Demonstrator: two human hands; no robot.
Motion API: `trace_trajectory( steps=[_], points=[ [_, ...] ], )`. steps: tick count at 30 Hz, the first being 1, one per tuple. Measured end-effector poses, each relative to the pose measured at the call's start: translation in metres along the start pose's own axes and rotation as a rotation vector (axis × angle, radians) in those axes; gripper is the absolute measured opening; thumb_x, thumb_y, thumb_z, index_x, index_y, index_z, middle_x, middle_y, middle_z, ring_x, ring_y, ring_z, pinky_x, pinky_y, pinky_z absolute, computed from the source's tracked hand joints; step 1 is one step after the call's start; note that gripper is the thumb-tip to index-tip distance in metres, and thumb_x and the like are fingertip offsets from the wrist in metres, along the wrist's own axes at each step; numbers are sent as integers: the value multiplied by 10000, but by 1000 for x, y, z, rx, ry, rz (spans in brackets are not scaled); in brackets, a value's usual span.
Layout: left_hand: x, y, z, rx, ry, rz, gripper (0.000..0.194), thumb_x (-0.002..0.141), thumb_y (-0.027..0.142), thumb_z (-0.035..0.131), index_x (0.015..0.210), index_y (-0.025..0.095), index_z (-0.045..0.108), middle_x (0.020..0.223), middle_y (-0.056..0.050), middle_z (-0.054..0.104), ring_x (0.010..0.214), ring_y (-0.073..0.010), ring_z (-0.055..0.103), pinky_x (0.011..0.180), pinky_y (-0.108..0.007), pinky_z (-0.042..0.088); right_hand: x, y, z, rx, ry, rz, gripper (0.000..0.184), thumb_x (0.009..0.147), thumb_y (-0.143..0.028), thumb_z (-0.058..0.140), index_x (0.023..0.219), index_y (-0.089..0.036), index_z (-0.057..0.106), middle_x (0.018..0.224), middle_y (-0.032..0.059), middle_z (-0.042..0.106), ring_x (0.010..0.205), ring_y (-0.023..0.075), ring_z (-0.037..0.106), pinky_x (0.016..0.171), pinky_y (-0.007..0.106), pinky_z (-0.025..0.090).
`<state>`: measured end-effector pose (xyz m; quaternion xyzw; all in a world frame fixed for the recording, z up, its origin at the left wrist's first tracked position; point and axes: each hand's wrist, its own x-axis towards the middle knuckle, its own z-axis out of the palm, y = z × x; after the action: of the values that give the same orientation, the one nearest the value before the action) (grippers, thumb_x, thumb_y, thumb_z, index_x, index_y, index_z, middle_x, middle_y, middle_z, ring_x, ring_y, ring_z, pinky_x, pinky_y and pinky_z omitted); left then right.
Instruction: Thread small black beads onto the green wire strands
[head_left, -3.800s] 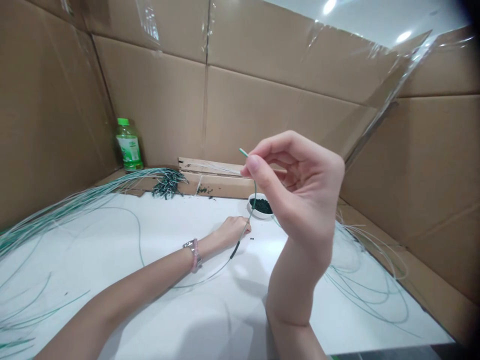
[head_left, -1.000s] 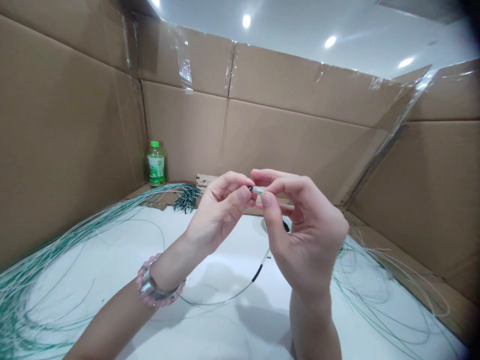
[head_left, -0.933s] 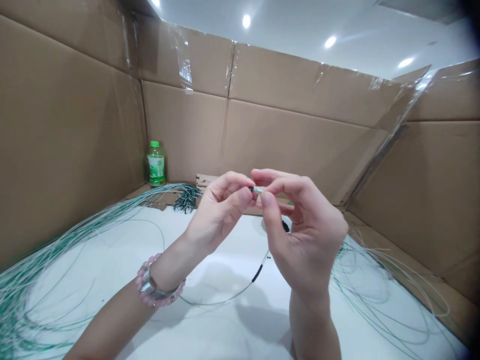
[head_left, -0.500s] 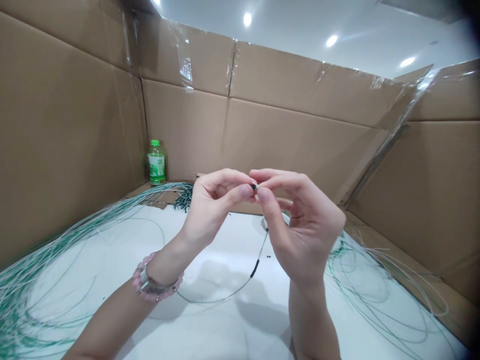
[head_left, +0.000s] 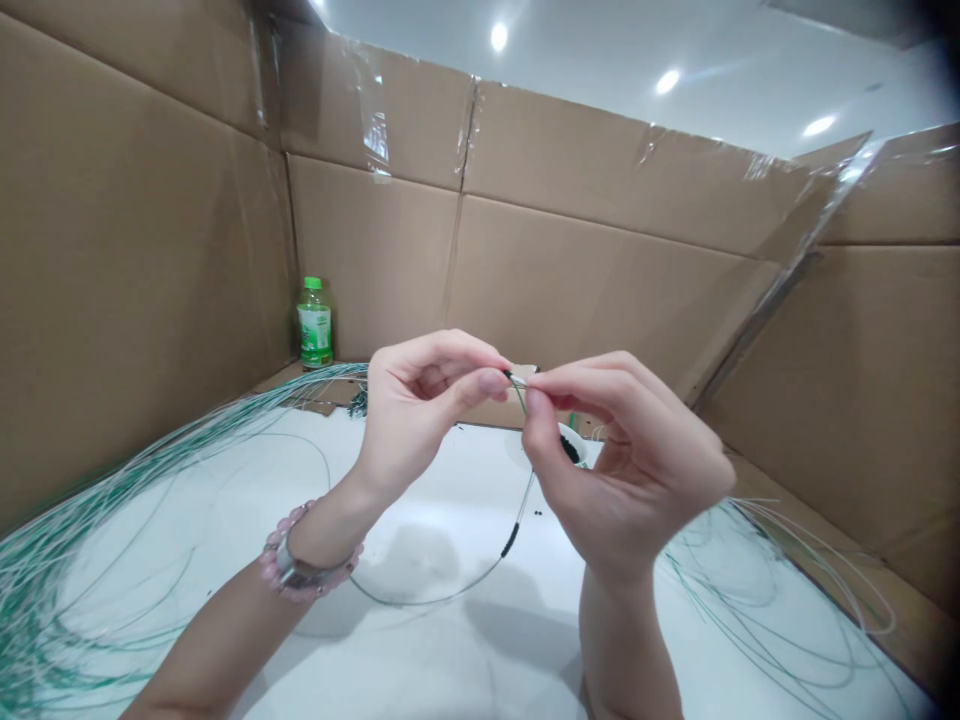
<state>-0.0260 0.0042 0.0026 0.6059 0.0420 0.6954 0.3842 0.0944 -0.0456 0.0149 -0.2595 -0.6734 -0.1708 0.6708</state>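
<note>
My left hand (head_left: 409, 410), with a pink bead bracelet and a metal band at its wrist, is closed in a pinch on a small black piece (head_left: 509, 374). Facing it, my right hand (head_left: 622, 460) pinches the white and green wire (head_left: 519, 384) that comes out of that black piece. Whether the piece is a bead or a short sleeve is too small to tell. Below the hands, a green-white wire loops over the table, with a row of small black pieces (head_left: 511, 540) threaded on it. Part of this wire is hidden behind my hands.
Behind my right hand stands a white bowl (head_left: 583, 450) of small black pieces. Bundles of green and white wires (head_left: 45, 590) lie left, with more loose wires (head_left: 780, 640) right. A green bottle (head_left: 315, 325) stands at the back left, by the cardboard walls (head_left: 600, 270).
My right hand has moved right, away from my left fingertips, and a short length of wire now shows between them. More of the bowl has come into view.
</note>
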Motion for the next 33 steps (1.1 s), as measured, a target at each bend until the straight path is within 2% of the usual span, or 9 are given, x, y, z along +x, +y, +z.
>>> trace_trajectory(
  steps=[29, 33],
  points=[
    [-1, -2, 0, -33, -30, 21, 22, 735, 192, 702, 745, 208, 712, 681, 8, 666, 583, -60, 613, 518, -130, 503, 1, 1, -1, -31, -5, -16, 231, 691, -24, 636, 738, -250, 635, 657, -27, 629, 552, 121, 552, 494, 277, 496],
    [0, -2, 0, 12, -6, 44, 50, 692, 226, 739, 723, 197, 712, 670, -1, 670, 583, -77, 615, 520, -153, 507, 0, 1, -2, -60, -4, -30, 233, 680, -25, 648, 731, -252, 630, 649, -29, 626, 543, 121, 553, 488, 281, 485]
  ],
)
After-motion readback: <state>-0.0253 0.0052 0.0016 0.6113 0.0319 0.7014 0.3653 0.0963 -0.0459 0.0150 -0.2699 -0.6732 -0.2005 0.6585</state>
